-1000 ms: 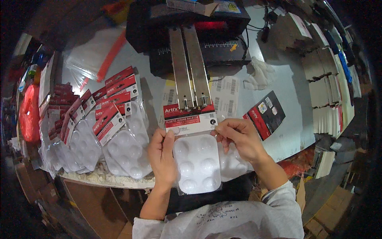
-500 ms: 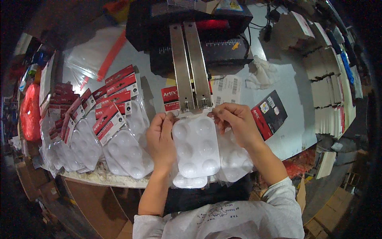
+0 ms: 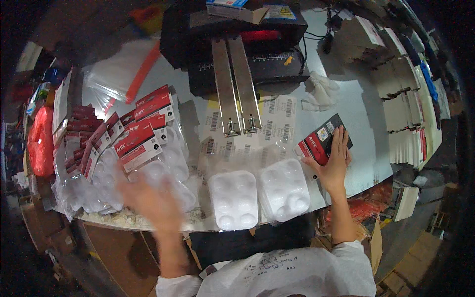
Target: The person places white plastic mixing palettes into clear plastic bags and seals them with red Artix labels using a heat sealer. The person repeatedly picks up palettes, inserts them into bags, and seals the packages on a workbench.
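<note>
My left hand blurs over the carded palette packs, grip I can't tell; my right hand lies fingers-extended on the black-red card, grip unclear; two white palettes near table's front edge

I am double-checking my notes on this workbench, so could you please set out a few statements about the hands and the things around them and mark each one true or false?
1. The right hand is at the black and red card. True.
2. A white palette lies on the person's side of the metal rails. True.
3. The left hand is on the metal rails. False: it is blurred, by the carded packs on the left; contact cannot be told.
4. The black and red card lies left of the metal rails. False: it lies to their right.
5. Barcode labels show on both sides of the metal rails. True.
</note>
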Demonstrator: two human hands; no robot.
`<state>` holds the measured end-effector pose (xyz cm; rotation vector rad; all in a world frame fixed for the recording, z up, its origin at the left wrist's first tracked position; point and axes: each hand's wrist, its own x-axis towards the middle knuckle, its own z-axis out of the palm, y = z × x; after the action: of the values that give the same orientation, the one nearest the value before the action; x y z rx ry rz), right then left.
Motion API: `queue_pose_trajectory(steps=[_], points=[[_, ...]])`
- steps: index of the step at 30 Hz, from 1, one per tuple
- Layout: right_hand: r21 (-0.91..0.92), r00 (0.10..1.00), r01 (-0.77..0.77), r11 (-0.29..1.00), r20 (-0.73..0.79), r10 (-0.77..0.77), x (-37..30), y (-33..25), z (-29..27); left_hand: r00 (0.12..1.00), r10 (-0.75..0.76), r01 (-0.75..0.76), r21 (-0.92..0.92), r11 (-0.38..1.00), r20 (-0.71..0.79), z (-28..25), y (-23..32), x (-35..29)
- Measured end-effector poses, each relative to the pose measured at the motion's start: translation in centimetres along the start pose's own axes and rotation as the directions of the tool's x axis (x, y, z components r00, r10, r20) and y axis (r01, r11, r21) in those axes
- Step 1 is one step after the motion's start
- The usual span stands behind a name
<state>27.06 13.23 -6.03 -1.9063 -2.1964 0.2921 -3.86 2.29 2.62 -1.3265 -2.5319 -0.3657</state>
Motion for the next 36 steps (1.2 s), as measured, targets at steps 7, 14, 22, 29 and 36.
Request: queue_pose_trajectory(steps=[7, 14, 22, 29, 36], points=[[0.09, 0.994, 0.026, 0.996, -0.107, -0.016, -1.7, -0.1, 1.8, 0.91, 0.309, -0.126, -0.526, 0.841, 0.276, 4.2, 9.8, -5.8], [0.771, 0.987, -0.146, 0.62, 0.073, 0.142, -0.2, -3.3, -6.1, 0.725, 0.264, 0.655, -0.755, 0.024, 0.637, 0.6, 6.3, -4.6], [0.709, 0.766, 0.017, 0.705, 0.444, -0.465, 2.4, -10.2, -9.3, 0.732, 0.303, 0.614, -0.783, 0.095, 0.61, -1.3, 5.7, -5.1], [0.721, 0.694, 0.009, 0.693, 0.495, -0.523, 2.4, -10.3, -8.7, 0.763, 0.277, 0.511, -0.808, 0.294, 0.584, -0.6, 4.9, -5.0], [0.713, 0.752, 0.139, 0.687, 0.376, -0.542, 2.6, -10.3, -8.2, 0.815, 0.234, 0.461, -0.838, 0.29, 0.53, -0.6, 4.9, -5.4]])
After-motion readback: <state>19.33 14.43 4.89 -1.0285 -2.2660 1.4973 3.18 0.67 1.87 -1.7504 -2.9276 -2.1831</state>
